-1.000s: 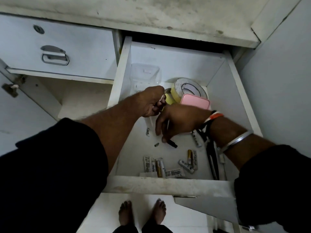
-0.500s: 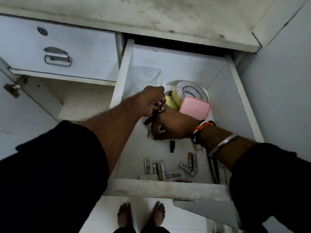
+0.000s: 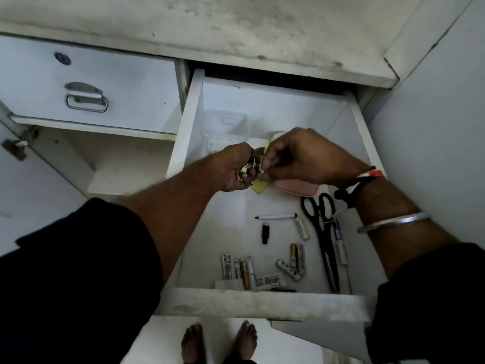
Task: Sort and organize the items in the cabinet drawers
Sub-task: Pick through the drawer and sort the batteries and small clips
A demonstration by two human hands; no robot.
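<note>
The right hand (image 3: 309, 156) has come up off the drawer floor, where it lay half a second ago, and now meets the left hand (image 3: 233, 166) at the middle of the frame. It now covers most of the pale tape roll (image 3: 275, 134) and the upper edge of the flat pink case (image 3: 299, 189). The lower right of the drawer, which it hid before, now lies in sight.

The open white wooden drawer (image 3: 262, 302) fills the centre and right of the frame. The closed white drawer (image 3: 131, 82) with its metal loop handle (image 3: 86, 99) sits at the upper left. The left hand's fingers are curled round small shiny metal pieces (image 3: 248, 168); I cannot tell what they are. The right thumb and forefinger pinch a small pale scrap (image 3: 260, 169) right against the left fingers.

Black-handled scissors (image 3: 324, 240) lie along the right side of the drawer. A clear plastic box (image 3: 225, 122) stands at the back, above the left hand. A yellow note pad (image 3: 258, 187) shows just under both hands, beside the pink case. A white pen (image 3: 277, 216) lies crosswise left of the scissor handles, with a small black cap-like piece (image 3: 265, 232) just below it. Loose batteries (image 3: 287, 269) are scattered along the front.
</note>
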